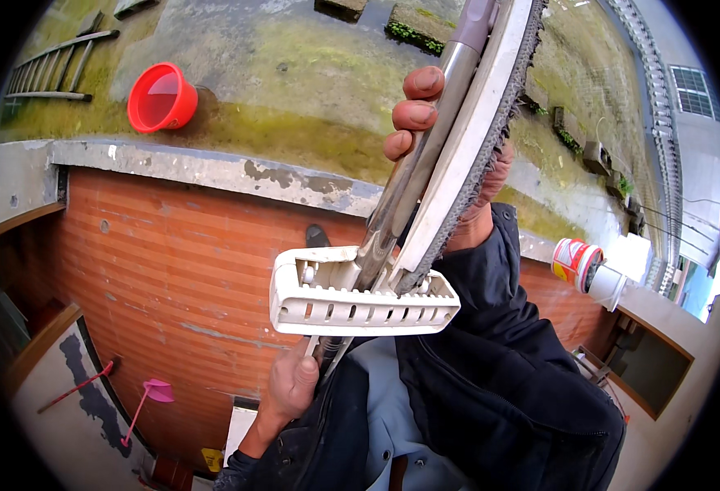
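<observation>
A flat mop [433,164] stands upright in front of me, its white plate and grey fluffy pad folded up along the steel pole. My right hand [415,114] wraps round the upper part of the pole and the folded head, fingers on the left side, palm behind the pad. A white slotted plastic wringer [364,315] sits around the pole at the lower end of the head. Just beneath it, my left hand [293,380] is closed on the dark lower shaft, thumb up. Part of the left fingers is hidden.
A red bucket [162,96] with liquid stands on the mossy concrete beyond a low ledge [212,168]. A wooden ladder [61,69] lies far left. White and red tubs [577,262] sit on the ledge at right. A pink dustpan [158,390] is lower left, on red ribbed flooring [171,262].
</observation>
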`<state>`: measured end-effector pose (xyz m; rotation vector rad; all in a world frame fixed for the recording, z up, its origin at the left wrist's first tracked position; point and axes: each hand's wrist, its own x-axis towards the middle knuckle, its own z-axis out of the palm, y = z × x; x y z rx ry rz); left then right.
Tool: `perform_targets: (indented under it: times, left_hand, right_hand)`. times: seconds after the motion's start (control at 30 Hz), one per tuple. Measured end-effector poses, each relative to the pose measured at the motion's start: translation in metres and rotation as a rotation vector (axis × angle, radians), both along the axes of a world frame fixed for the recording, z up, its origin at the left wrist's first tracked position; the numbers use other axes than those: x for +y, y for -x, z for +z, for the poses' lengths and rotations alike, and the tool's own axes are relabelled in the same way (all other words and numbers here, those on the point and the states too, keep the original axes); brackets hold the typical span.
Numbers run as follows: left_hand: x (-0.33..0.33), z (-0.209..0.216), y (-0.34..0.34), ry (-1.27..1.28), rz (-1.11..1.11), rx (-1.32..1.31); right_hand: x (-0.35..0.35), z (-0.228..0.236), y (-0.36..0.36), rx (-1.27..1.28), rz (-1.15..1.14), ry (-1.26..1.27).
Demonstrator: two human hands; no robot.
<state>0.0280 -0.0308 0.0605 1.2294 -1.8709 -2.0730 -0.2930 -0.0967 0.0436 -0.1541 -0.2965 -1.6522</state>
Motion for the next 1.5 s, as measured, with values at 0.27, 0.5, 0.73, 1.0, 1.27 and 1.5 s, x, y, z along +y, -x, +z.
perform_targets:
  times: [0.27, 0.5, 0.73, 1.0, 1.27, 1.5]
  left_hand:
    - [0.002, 0.000, -0.002, 0.022, -0.003, -0.028]
    - [0.000, 0.000, 0.000, 0.015, -0.021, -0.013]
    - [0.005, -0.002, 0.002, 0.065, 0.021, -0.041]
    - [0.002, -0.024, -0.014, -0.247, 0.059, 0.104]
    - [-0.017, -0.038, 0.010, -1.141, 0.080, 0.438]
    - [-0.020, -0.026, 0.012, -0.947, 0.077, 0.283]
  right_hand:
    - [0.002, -0.009, 0.002, -0.002, -0.037, -0.038]
    - [-0.002, -0.005, -0.002, -0.003, -0.034, 0.015]
    - [0.014, -0.017, 0.021, 0.202, -0.003, -0.324]
    - [0.009, -0.023, 0.017, 0.192, 0.005, -0.363]
    - [0.002, -0.015, -0.003, 0.251, 0.015, -0.411]
    - [0.000, -0.015, -0.002, 0.378, -0.052, -0.488]
